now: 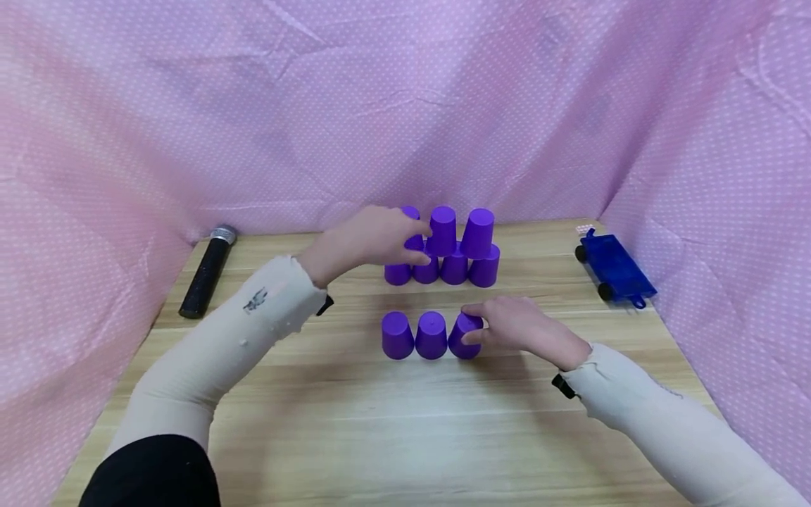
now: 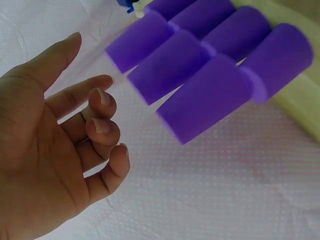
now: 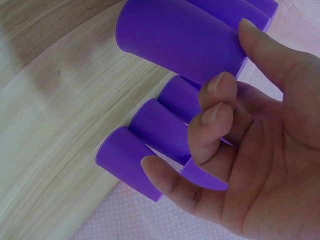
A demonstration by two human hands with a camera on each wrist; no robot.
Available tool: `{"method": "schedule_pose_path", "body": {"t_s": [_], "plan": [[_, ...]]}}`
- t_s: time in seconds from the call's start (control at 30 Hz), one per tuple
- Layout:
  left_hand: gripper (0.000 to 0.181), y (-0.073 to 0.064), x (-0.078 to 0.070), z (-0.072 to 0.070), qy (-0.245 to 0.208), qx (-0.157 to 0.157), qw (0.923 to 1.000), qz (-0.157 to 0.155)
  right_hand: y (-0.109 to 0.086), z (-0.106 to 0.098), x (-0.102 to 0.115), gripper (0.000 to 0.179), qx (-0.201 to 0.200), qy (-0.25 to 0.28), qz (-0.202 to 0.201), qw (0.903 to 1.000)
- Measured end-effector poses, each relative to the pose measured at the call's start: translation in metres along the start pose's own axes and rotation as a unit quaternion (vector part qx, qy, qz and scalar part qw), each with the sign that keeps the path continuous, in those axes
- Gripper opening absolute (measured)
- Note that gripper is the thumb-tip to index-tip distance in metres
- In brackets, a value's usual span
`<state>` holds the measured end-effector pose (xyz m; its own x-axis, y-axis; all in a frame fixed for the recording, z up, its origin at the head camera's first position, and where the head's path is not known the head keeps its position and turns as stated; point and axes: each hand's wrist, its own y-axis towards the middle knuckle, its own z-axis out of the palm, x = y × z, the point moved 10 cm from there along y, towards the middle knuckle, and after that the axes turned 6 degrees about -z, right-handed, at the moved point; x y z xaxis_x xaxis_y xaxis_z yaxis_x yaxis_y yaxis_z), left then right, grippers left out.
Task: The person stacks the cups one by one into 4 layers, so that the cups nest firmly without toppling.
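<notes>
Purple cups stand upside down on a wooden table [image 1: 355, 422]. At the back, three cups sit on a row of four, forming a stack [image 1: 451, 248]. My left hand [image 1: 374, 236] hovers at the stack's top-left cup [image 1: 410, 213]; in the left wrist view its fingers [image 2: 102, 125] are loosely curled and hold nothing, a gap away from the cups [image 2: 200, 65]. In front is a row of three cups [image 1: 431, 336]. My right hand [image 1: 507, 324] is at the rightmost cup [image 1: 465, 338]. Its index fingertip [image 3: 250, 35] touches this cup [image 3: 175, 40], and the thumb [image 3: 160, 172] is spread away from it.
A black microphone [image 1: 206, 271] lies at the table's back left. A blue toy cart [image 1: 614, 271] sits at the back right. Pink dotted cloth [image 1: 405, 105] closes in the back and both sides. Bare wood lies between me and the front row.
</notes>
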<state>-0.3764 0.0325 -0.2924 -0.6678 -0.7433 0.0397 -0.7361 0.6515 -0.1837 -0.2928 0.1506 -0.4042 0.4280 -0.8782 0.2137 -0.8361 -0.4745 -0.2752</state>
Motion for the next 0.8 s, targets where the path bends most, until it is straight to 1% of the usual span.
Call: {"method": "schedule_pose_path", "body": {"t_s": [0.1,0.2,0.3,0.37,0.47,0.5,0.57,0.7,0.8], "plan": [[0.051,-0.015,0.0,0.016,-0.019,0.003,0.9996,0.02,0.0,0.001,0.0,0.061,0.0,0.001,-0.002,1.0],[0.047,-0.027,0.001,0.035,-0.05,0.019,0.9979,0.038,0.0,0.002,0.0,0.062,0.0,0.003,-0.003,1.0],[0.045,-0.036,0.004,0.051,-0.069,0.031,0.9962,0.043,0.0,0.002,0.0,0.062,-0.002,0.003,-0.006,1.0],[0.049,-0.041,0.007,0.062,-0.076,0.041,0.9955,0.039,0.001,0.001,0.0,0.061,-0.001,0.001,-0.009,1.0],[0.055,-0.047,0.009,0.077,-0.086,0.058,0.9941,0.03,0.001,0.0,0.0,0.06,-0.002,-0.002,-0.012,0.9999],[0.057,-0.049,0.009,0.082,-0.092,0.065,0.9931,0.029,0.001,0.0,0.0,0.06,-0.003,-0.002,-0.013,0.9999],[0.059,-0.052,0.008,0.091,-0.096,0.07,0.9924,0.033,0.001,0.0,0.0,0.059,-0.004,-0.001,-0.016,0.9999],[0.061,-0.056,0.005,0.105,-0.086,0.067,0.9932,0.041,0.002,-0.001,0.002,0.059,-0.005,0.002,-0.017,0.9998],[0.062,-0.058,0.005,0.112,-0.083,0.064,0.9939,0.037,0.003,0.0,0.003,0.059,-0.004,0.005,-0.016,0.9998]]}}
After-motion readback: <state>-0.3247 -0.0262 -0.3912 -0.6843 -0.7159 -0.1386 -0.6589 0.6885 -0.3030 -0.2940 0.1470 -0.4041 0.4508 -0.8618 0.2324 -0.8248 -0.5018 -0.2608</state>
